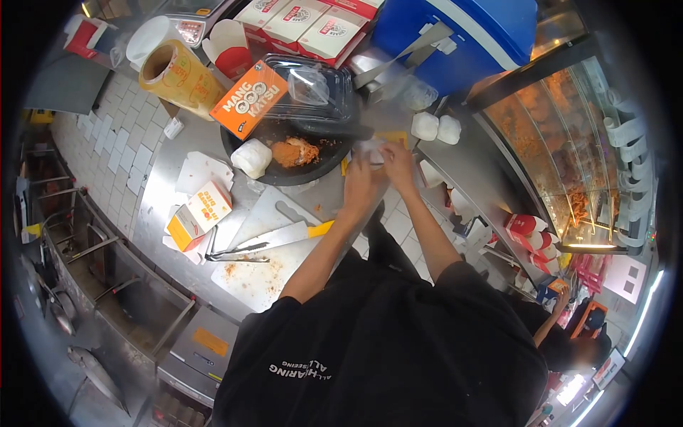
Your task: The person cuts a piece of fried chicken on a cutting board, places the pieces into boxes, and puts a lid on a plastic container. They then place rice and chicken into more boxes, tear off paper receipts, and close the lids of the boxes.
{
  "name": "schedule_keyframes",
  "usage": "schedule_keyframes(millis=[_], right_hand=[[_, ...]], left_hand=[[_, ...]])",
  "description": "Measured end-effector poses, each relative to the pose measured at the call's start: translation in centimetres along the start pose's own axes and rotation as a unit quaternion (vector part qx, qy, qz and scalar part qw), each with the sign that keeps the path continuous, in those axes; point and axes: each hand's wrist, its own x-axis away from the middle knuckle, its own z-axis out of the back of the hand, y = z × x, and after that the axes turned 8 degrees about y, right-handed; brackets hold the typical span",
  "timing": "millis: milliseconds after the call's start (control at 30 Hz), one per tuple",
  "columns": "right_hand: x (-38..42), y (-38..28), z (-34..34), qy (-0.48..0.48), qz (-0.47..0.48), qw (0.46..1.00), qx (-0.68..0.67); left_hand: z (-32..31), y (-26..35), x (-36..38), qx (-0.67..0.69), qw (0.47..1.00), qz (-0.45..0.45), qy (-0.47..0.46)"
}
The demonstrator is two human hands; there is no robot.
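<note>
Both my hands meet at the right side of the black bowl, fingers bent in on a small white wrapped bundle. My left hand grips its near left side, and my right hand pinches its right side. What lies inside the wrapping is hidden. A yellow sheet or tray shows just behind the hands. In the black bowl lie a fried breaded piece and another white wrapped bundle. Two more white bundles sit side by side to the right.
A yellow-handled knife, tongs and white cutting boards with crumbs lie left of my arms. Around the bowl stand an orange box, a clear-lidded container, a film roll and a blue cooler. A co-worker is at right.
</note>
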Motion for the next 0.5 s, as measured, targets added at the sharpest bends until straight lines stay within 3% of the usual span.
schedule_keyframes(millis=[33, 167, 267, 300, 333, 367, 433, 467, 500], right_hand=[[-0.2, -0.7, 0.8, -0.008, -0.078, 0.991, -0.105], [-1.1, 0.6, 1.4, 0.033, -0.162, 0.965, -0.205], [-1.4, 1.0, 1.9, -0.006, -0.101, 0.973, -0.209], [-1.3, 1.4, 1.6, -0.015, 0.048, 0.997, -0.053], [-1.2, 1.7, 1.4, -0.023, 0.195, 0.975, 0.104], [-1.1, 1.9, 1.2, -0.024, 0.199, 0.974, 0.104], [-1.2, 2.2, 0.4, 0.051, -0.053, 0.995, -0.062], [-1.8, 2.5, 0.6, 0.046, -0.049, 0.996, -0.063], [-2.5, 2.9, 0.9, 0.105, -0.165, 0.941, -0.276]], left_hand=[[-0.7, -0.3, 0.3, 0.003, 1.000, -0.002, 0.000], [-2.2, 0.3, 0.4, -0.028, 0.998, 0.027, 0.054], [-2.9, 0.0, -0.3, -0.057, 0.994, 0.068, 0.064], [-3.4, -0.3, -0.4, -0.068, 0.991, 0.095, 0.060], [-3.6, -0.5, -0.1, -0.069, 0.991, 0.097, 0.061], [-3.6, -0.2, -0.4, -0.069, 0.989, 0.116, 0.058], [-3.7, 0.2, -1.2, -0.068, 0.986, 0.137, 0.063], [-3.8, 0.4, -1.2, -0.072, 0.985, 0.129, 0.086], [-3.7, 0.5, -0.9, -0.077, 0.984, 0.120, 0.105]])
